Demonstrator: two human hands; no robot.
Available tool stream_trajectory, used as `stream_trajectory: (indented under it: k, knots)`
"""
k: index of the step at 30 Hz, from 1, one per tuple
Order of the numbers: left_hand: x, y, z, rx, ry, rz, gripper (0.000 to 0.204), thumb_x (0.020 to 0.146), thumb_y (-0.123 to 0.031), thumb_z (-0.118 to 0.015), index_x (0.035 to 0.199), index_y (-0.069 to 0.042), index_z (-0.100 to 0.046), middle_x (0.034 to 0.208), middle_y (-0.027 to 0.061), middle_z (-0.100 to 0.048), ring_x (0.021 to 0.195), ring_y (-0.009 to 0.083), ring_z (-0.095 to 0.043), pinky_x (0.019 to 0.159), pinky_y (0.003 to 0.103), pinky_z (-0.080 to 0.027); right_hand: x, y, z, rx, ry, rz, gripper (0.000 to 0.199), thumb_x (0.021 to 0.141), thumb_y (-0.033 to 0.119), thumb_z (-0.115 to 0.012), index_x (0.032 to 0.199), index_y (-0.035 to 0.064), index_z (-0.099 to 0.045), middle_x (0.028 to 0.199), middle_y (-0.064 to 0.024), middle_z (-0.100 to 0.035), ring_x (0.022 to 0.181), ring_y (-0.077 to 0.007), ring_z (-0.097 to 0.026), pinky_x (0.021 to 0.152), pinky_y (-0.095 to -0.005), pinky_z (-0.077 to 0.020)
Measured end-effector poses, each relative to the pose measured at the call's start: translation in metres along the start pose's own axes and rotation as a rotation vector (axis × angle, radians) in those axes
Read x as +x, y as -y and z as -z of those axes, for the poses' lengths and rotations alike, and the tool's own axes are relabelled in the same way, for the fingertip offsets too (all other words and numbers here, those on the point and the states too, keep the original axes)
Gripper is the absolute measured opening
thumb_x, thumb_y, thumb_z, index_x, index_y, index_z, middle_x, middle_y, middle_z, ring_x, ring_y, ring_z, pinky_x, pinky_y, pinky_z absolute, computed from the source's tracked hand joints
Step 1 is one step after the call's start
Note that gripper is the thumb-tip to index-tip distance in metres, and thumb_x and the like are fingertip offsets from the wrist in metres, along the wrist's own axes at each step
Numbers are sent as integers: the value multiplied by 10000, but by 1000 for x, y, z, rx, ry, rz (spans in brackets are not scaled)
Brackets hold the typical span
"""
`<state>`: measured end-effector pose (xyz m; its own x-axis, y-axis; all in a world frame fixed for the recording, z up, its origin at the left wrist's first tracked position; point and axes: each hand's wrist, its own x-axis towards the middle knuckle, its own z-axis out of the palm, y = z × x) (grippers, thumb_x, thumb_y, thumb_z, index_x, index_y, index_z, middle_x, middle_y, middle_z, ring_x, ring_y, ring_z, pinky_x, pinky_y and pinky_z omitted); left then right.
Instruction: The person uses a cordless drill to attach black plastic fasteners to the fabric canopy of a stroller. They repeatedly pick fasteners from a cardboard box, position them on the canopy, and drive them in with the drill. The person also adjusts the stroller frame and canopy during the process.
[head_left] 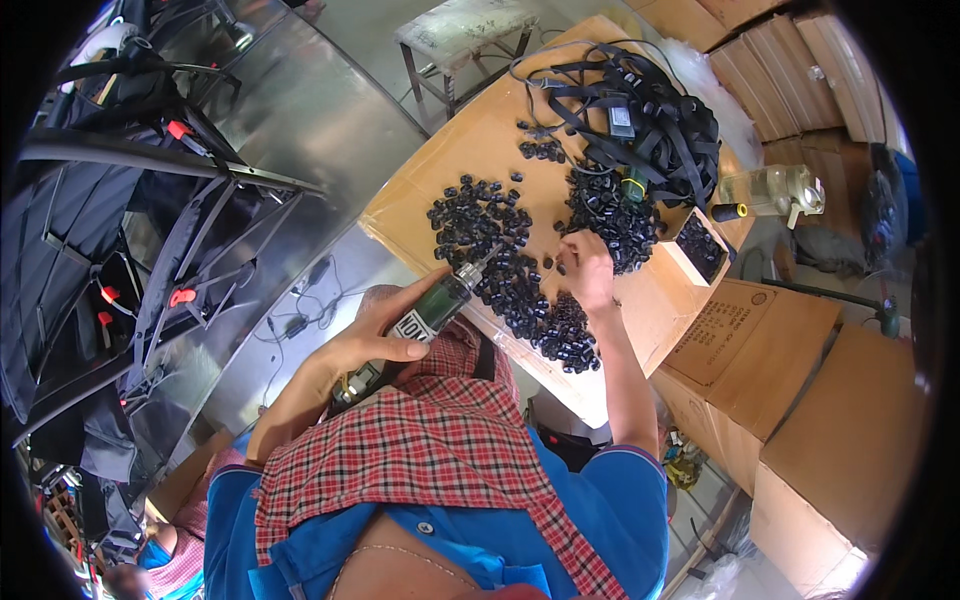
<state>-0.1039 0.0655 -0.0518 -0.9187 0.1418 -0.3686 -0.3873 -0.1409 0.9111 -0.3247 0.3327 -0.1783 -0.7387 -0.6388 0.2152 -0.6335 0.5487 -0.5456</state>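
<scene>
The left hand (pixel 375 338) is wrapped around a green electric screwdriver (pixel 437 302), whose bit points toward small black parts (pixel 485 225). The right hand (pixel 590 270), apart from it, is among these parts; whether it pinches one cannot be told. Beyond, black straps (pixel 690 140) lie on the table (pixel 410 205).

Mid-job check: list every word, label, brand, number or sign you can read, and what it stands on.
White label with bold black capitals, on the green cylindrical power tool in the left hand: legible, but I don't copy wording.
Rows of dark printing and a round mark, on the brown cardboard box: mostly too small, not copied.
Pale rectangular label among black fabric straps: too small to read.
</scene>
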Motion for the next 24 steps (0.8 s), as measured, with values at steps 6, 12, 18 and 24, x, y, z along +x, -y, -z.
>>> stream_trajectory:
  k: [6,12,18,24]
  knots:
    - [1,-23,-13,-72,102,104,1105,682,-499,-773,1540,-83,-216,1219,118,-541,964,166,-556,855,270,-416,0,36,21,1424,262,-567,99,891,4,-649,982,-29,-627,864,-132,-698,784,-198,-687,753,-328,-564]
    - [8,-14,-17,-87,200,68,1050,737,-368,-801,1548,-108,-187,1267,96,-513,985,143,-558,868,266,-423,-6,57,26,1671,326,-525,158,873,73,-700,1011,-3,-686,845,-74,-681,762,-143,-629,699,-256,-498]
    - [8,-9,-20,-62,212,51,1025,756,-346,-801,1550,-131,-190,1215,95,-543,895,126,-591,789,252,-465,-9,62,26,1601,307,-500,142,903,92,-671,1002,-9,-680,815,-70,-681,748,-143,-642,686,-262,-506]
    - [8,-6,-22,10,215,20,1002,764,-291,-804,1551,-158,-197,1223,97,-546,885,131,-600,785,258,-480,-8,62,27,1426,320,-459,129,909,85,-664,992,-12,-677,808,-81,-689,729,-148,-653,680,-271,-521]
